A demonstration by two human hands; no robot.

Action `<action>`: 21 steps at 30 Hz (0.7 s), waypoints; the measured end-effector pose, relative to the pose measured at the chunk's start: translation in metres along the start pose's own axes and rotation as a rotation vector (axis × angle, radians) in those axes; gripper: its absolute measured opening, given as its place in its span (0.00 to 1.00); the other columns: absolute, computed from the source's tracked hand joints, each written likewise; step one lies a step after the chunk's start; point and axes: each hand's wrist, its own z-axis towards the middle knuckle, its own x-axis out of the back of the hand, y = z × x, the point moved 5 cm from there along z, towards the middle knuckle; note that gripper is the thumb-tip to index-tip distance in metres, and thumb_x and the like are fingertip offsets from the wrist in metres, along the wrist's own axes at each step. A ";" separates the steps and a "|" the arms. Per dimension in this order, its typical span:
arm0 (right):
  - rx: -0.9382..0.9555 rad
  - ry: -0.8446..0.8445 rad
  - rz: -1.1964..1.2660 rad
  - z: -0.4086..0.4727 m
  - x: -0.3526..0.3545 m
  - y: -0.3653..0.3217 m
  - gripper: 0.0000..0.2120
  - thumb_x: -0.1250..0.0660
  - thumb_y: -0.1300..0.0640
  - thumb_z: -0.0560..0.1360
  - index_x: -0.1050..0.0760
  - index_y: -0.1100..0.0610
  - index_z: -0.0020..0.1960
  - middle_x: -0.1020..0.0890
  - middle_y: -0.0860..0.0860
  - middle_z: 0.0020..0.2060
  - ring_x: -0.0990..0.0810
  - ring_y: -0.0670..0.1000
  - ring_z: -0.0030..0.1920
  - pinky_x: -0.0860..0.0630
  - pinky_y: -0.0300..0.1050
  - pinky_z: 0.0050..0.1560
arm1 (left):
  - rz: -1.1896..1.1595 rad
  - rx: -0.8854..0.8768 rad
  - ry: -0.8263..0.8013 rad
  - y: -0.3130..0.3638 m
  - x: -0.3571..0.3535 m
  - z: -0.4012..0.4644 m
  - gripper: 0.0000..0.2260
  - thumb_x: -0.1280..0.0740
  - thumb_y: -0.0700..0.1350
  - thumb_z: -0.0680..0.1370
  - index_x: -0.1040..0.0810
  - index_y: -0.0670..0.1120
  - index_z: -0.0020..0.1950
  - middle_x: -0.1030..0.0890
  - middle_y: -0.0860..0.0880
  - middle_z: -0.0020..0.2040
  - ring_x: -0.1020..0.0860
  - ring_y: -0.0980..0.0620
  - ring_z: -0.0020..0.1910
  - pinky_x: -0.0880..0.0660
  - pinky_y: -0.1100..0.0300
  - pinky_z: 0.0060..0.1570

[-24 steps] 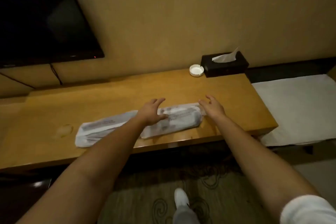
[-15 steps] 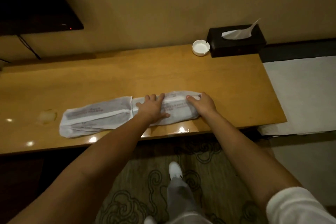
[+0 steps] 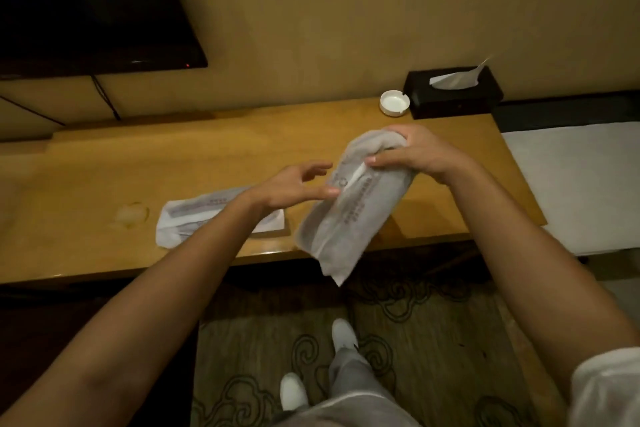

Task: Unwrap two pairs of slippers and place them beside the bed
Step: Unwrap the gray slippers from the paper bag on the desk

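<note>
My right hand grips the top end of one wrapped pair of slippers, a white printed packet held tilted above the front edge of the wooden desk. My left hand is beside the packet with fingers spread, its fingertips touching the wrapper's left side. The second wrapped pair of slippers lies flat on the desk to the left, partly hidden behind my left forearm.
A white ashtray and a black tissue box stand at the desk's back right. A dark TV hangs on the wall at the left. A white bed adjoins the desk's right end. Patterned carpet and my feet are below.
Both hands were pressed on the right-hand packet on the desk. Now my right hand has lifted it off the surface and tilted it; my left hand has come off to its side.
</note>
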 end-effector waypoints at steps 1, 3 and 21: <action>0.078 -0.015 -0.013 -0.016 -0.013 -0.024 0.15 0.19 0.51 0.68 0.16 0.49 0.54 0.13 0.46 0.49 0.14 0.44 0.50 0.19 0.39 0.46 | -0.069 -0.052 -0.037 0.000 -0.008 -0.024 0.28 0.23 0.58 0.71 0.24 0.56 0.70 0.21 0.54 0.69 0.23 0.54 0.68 0.25 0.54 0.64; 0.181 -0.013 0.018 -0.039 -0.028 -0.059 0.18 0.19 0.55 0.67 0.17 0.53 0.55 0.13 0.47 0.48 0.15 0.45 0.51 0.19 0.38 0.50 | -0.244 -0.106 -0.111 0.002 -0.023 -0.052 0.22 0.22 0.53 0.72 0.20 0.53 0.65 0.16 0.51 0.63 0.18 0.50 0.62 0.21 0.55 0.57; 0.647 0.487 -0.450 -0.197 -0.164 -0.154 0.08 0.29 0.59 0.76 0.17 0.55 0.55 0.16 0.46 0.50 0.18 0.46 0.49 0.20 0.50 0.47 | -0.099 -0.491 0.575 -0.028 -0.012 -0.207 0.27 0.25 0.59 0.69 0.21 0.47 0.63 0.15 0.51 0.56 0.18 0.55 0.56 0.20 0.56 0.52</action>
